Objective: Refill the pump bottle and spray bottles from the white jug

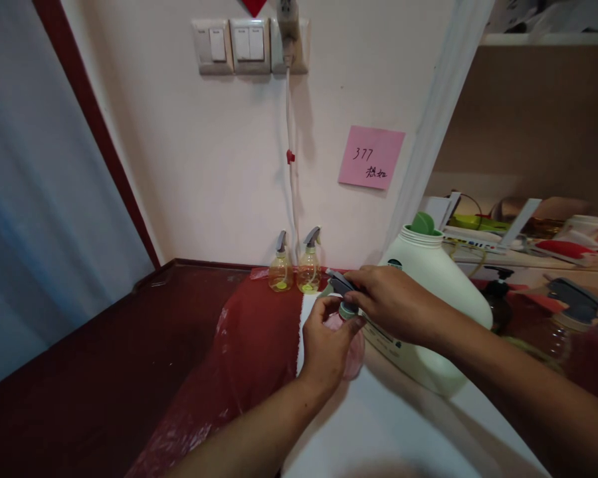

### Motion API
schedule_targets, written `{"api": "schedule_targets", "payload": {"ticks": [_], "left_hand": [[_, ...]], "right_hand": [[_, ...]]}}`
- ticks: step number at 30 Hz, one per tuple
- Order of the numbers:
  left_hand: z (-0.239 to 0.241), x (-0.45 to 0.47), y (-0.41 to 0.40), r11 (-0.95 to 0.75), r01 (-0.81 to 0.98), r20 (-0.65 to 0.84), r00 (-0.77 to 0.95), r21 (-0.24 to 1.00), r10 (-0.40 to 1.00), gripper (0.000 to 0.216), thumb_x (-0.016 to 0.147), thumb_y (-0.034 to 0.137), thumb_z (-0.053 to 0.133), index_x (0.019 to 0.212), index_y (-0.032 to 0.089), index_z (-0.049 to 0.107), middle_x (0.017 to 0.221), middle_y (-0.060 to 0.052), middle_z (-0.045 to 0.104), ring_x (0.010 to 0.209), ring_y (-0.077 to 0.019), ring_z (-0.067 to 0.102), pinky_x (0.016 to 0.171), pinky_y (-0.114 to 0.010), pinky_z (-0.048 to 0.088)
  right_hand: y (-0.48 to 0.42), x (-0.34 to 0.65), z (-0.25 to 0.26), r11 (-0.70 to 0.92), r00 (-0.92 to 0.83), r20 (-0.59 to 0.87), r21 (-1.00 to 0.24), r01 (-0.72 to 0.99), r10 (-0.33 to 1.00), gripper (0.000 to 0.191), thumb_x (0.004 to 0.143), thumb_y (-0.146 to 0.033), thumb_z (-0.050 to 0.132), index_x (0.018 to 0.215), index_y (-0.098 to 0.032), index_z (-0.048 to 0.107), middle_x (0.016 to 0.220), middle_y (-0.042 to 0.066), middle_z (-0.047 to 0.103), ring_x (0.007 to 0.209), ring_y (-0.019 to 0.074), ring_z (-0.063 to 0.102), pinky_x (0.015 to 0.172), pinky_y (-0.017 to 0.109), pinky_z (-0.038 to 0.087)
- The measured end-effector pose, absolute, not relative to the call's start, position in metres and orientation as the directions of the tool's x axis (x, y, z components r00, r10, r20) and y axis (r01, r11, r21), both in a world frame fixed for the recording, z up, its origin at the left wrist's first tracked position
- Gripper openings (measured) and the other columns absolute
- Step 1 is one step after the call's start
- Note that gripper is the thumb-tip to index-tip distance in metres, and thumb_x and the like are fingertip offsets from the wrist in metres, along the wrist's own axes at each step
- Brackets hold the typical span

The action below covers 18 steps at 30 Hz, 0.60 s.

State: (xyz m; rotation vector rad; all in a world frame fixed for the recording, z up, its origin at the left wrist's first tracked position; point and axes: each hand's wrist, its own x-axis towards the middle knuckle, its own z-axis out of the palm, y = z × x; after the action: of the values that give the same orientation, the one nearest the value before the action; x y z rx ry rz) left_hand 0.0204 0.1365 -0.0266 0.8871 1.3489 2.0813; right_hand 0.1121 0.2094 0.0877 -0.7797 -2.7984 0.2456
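A pink see-through spray bottle (355, 355) with a grey trigger head stands on the white sheet in front of me. My left hand (329, 345) is wrapped round its neck, thumb and fingers on either side. On the grey spray head (343, 284) at the top, my right hand (386, 299) closes with its fingertips. Whether the head is fully seated on the neck I cannot tell. Just behind my right hand rises a large pale green jug (441, 299), with a green scoop or cap (422, 223) in its mouth.
Two yellowish spray bottles (280, 272) stand against the wall. Red plastic film (259, 332) covers part of the dark table (104, 358). At right are a dark pump bottle (498, 299), another grey-headed bottle (563, 332) and a cluttered shelf. A power cord (290, 119) hangs down the wall.
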Motion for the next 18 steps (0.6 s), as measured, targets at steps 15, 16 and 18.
{"api": "schedule_targets", "payload": {"ticks": [15,16,18], "left_hand": [[-0.037,0.023,0.135,-0.344,0.037,0.290,-0.626,0.938,0.723,0.039,0.077,0.029,0.080,0.108,0.021,0.059,0.111,-0.007,0.069,0.107,-0.0247,0.063,0.095,-0.037,0.046],[-0.036,0.023,0.135,-0.332,0.033,0.276,-0.636,0.943,0.721,0.037,0.076,0.029,0.080,0.105,0.021,0.059,0.107,-0.006,0.068,0.104,-0.0243,0.064,0.093,-0.036,0.046],[-0.035,0.024,0.135,-0.320,0.037,0.271,-0.629,0.947,0.729,0.032,0.079,0.030,0.077,0.105,0.021,0.061,0.107,-0.006,0.069,0.104,-0.0245,0.063,0.094,-0.036,0.046]], "right_hand": [[0.210,0.115,0.088,0.848,-0.839,0.164,-0.225,0.481,0.519,0.013,0.088,-0.020,0.055,0.084,-0.022,0.067,0.083,0.004,0.069,0.076,0.0177,0.061,0.066,0.026,0.035],[0.210,0.115,0.087,0.848,-0.839,0.165,-0.224,0.481,0.519,0.013,0.088,-0.020,0.055,0.084,-0.022,0.067,0.084,0.004,0.069,0.076,0.0177,0.061,0.066,0.026,0.035],[0.210,0.115,0.087,0.849,-0.839,0.167,-0.223,0.479,0.517,0.013,0.089,-0.020,0.055,0.084,-0.022,0.067,0.084,0.004,0.069,0.076,0.0174,0.061,0.067,0.026,0.035]]}}
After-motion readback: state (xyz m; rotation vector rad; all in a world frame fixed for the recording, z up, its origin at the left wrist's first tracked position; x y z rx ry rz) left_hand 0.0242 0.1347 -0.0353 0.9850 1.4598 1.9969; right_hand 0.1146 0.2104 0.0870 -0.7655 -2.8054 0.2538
